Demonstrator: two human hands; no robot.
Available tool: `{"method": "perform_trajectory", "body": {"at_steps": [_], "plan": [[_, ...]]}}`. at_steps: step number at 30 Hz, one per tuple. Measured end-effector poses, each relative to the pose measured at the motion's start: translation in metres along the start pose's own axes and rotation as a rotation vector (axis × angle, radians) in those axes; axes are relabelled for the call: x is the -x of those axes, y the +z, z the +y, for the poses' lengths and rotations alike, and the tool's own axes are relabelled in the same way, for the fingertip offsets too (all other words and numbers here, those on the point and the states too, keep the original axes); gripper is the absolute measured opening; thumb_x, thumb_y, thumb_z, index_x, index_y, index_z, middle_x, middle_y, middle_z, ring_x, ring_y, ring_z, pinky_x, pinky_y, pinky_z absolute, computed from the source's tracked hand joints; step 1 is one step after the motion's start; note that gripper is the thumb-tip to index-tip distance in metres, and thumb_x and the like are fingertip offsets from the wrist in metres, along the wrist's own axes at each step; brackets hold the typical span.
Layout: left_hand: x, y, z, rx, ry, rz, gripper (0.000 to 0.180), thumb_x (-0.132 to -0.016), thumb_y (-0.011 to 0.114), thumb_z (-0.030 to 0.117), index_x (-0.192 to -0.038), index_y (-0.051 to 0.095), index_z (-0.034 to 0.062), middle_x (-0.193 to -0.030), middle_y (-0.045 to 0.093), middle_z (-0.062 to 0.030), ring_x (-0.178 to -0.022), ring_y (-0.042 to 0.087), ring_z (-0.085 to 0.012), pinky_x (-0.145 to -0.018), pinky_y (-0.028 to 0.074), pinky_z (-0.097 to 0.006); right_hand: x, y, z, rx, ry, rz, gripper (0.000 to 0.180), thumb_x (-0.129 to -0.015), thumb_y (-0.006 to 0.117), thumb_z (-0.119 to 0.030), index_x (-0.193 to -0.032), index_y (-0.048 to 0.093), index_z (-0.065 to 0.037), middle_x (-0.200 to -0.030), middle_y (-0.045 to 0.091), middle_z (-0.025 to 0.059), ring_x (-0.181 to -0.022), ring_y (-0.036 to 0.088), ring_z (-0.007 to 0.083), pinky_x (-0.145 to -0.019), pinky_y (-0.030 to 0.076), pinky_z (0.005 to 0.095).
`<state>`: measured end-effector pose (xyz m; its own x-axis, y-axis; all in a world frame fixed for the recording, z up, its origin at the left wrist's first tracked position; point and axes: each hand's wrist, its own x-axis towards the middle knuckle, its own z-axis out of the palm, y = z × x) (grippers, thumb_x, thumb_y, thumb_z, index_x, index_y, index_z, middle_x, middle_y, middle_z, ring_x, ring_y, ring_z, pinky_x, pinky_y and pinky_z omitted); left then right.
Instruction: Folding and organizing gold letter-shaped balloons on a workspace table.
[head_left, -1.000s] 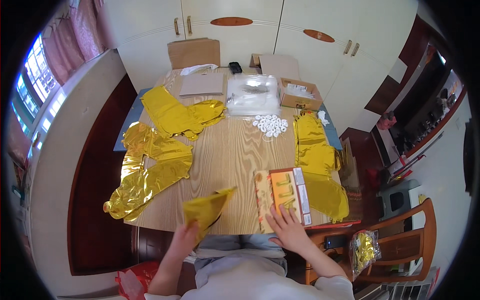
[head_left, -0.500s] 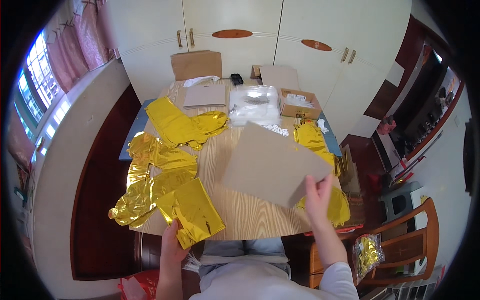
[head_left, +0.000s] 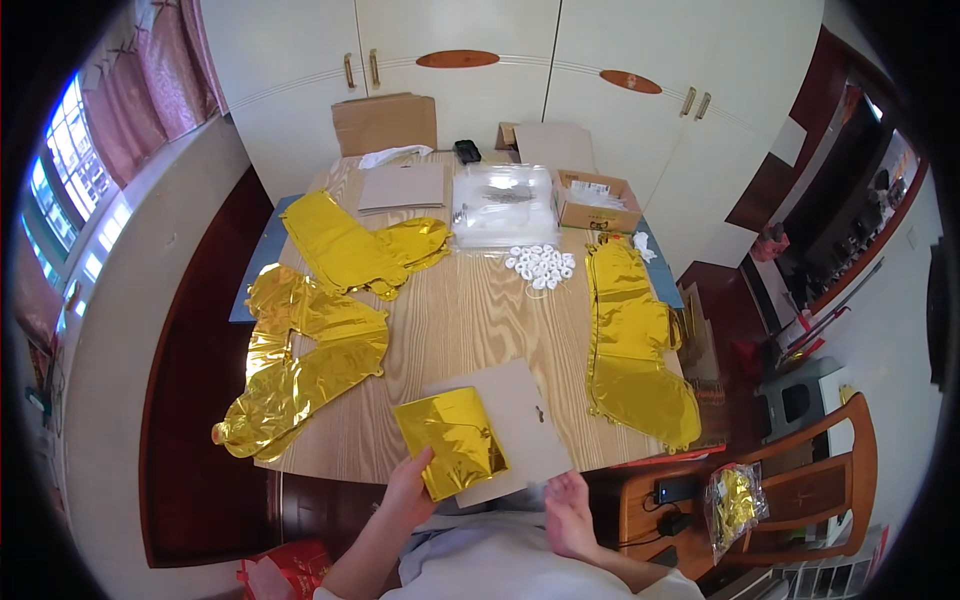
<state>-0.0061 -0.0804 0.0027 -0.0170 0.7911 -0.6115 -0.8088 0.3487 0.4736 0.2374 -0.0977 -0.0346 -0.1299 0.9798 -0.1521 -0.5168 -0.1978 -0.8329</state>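
My left hand [head_left: 408, 492] grips a folded gold foil balloon [head_left: 455, 440] at its lower left edge, thumb on top. Behind the foil, a grey cardboard sheet [head_left: 530, 420] with a small slot near one edge sticks out to the right, over the table's front edge. At the sheet's lower right corner is my right hand [head_left: 568, 515], its fingers curled in against the edge. Flat gold foil balloons lie on both sides: a crinkled one [head_left: 320, 350] at the left, another [head_left: 345, 245] behind it, and a long one [head_left: 635, 350] at the right.
On the wooden table [head_left: 480, 320] lie several white rings [head_left: 540, 265], clear plastic bags [head_left: 505, 210] and grey cardboard sheets [head_left: 402, 188]. An open carton [head_left: 597, 205] stands at the back right. A wooden chair [head_left: 820, 490] at the right carries a bagged gold foil item [head_left: 738, 505].
My right hand has brought the cardboard sheet down and left, to behind the folded foil balloon. My left hand has moved right with the foil. The white rings are now uncovered.
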Motion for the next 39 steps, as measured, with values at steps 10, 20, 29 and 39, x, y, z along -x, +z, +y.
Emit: {"method": "perform_trajectory", "body": {"at_steps": [10,20,29,39], "plan": [[-0.019,0.022,-0.011,-0.040,-0.097,0.035,0.035,-0.103,0.041,0.018,-0.130,0.044,-0.0026,-0.129,0.054,-0.0155,-0.115,0.058,-0.0297,-0.097,0.050,-0.045,-0.099,-0.004,-0.073,1.185,-0.505,-0.628,0.049,-0.088,0.061,-0.012,-0.135,0.047,-0.002,-0.142,0.044,0.0190,-0.136,0.038,0.0356,-0.113,0.028,0.0484],[-0.027,0.037,-0.002,-0.237,-0.133,-0.014,0.034,-0.102,0.043,0.015,-0.132,0.042,-0.0019,-0.129,0.054,-0.0141,-0.116,0.057,-0.0286,-0.097,0.049,-0.043,-0.169,0.017,-0.048,1.744,-0.642,-0.874,0.069,-0.094,0.051,-0.043,-0.145,0.032,0.000,-0.153,0.029,0.0176,-0.143,0.026,0.0306,-0.118,0.017,0.0470],[-0.012,0.010,0.025,-1.583,0.804,-0.071,0.058,-0.090,0.063,0.020,-0.138,0.039,-0.0020,-0.135,0.045,-0.0241,-0.129,0.042,-0.0383,-0.105,0.038,-0.043,-0.167,0.017,-0.047,1.796,-0.696,-0.858,0.071,-0.095,0.049,-0.048,-0.143,0.034,0.003,-0.152,0.031,0.0193,-0.142,0.027,0.0316,-0.117,0.021,0.0459],[-0.052,0.024,0.025,-2.256,0.910,-0.351,0.104,-0.073,0.066,0.067,-0.143,0.033,-0.0029,-0.151,0.026,-0.0267,-0.144,0.019,-0.0414,-0.116,0.015,-0.054,-0.170,0.018,-0.047,1.787,-0.648,-0.913,0.101,-0.078,0.059,-0.067,-0.144,0.030,0.004,-0.153,0.027,0.0217,-0.144,0.022,0.0338,-0.118,0.016,0.0471]]}}
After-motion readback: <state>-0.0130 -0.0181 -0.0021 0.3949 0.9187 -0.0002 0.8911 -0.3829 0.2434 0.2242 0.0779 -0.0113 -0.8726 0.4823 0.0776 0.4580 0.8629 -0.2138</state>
